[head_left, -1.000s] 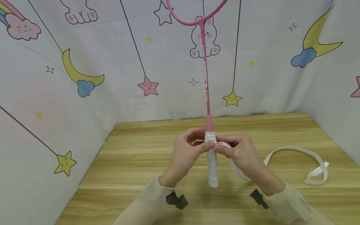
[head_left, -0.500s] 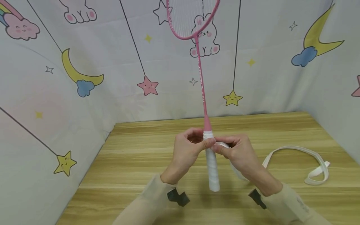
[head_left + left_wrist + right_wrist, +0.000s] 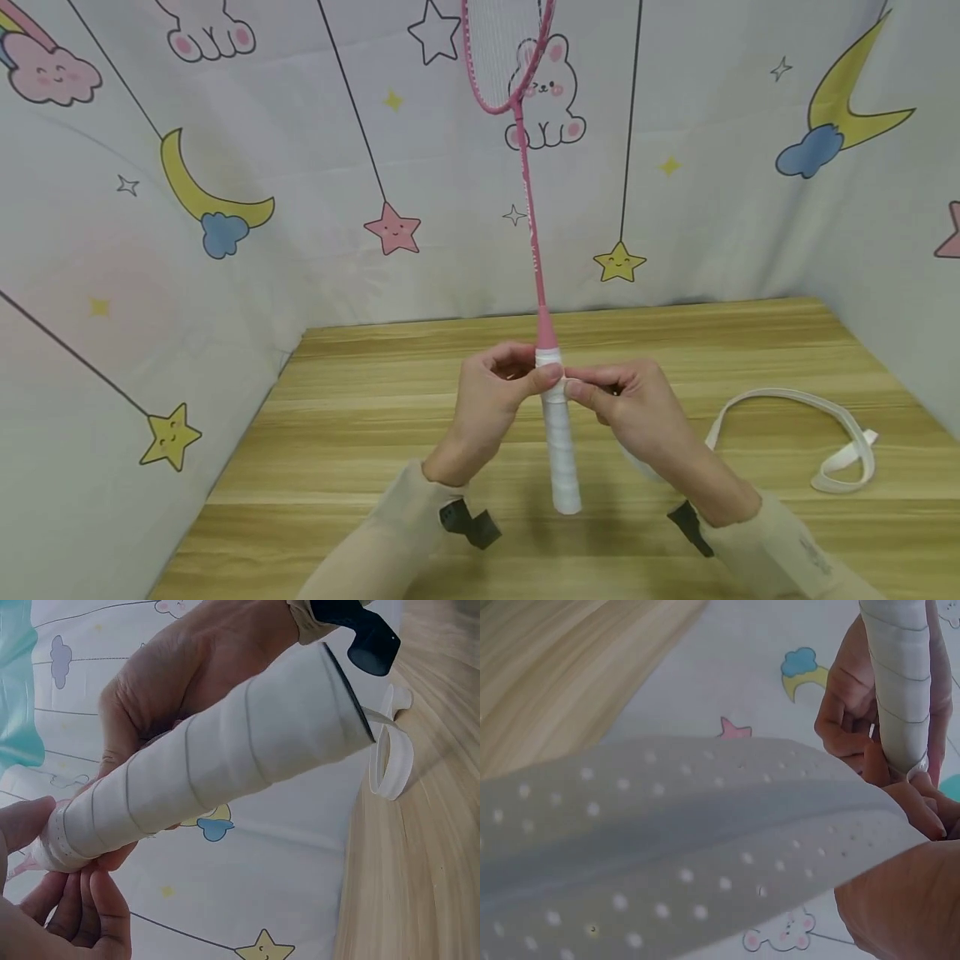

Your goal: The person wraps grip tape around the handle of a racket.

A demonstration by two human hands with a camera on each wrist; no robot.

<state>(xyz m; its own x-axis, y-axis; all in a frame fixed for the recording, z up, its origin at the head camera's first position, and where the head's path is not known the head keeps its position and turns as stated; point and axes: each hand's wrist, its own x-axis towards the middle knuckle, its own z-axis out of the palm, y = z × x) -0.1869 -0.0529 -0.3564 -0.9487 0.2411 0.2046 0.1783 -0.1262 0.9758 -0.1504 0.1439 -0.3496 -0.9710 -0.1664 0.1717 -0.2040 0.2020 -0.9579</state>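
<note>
Here the left hand is pinching the upper end of the white handle, thumb lying across the front, fingers curling behind. Just to its right, the right hand is pinching a white strip between thumb and forefinger, right against that same stretch of handle. The pink badminton racket is standing nearly upright between the two hands, head up, its shaft leaning a little left, its handle pointing down in front of the table. Spiral seams are running along the handle, and the right wrist view is showing rows of small dots down the strip. Beyond the right forearm, more strip is lying looped on the wood-grained table, and a cartoon-printed cloth is hanging behind.
</note>
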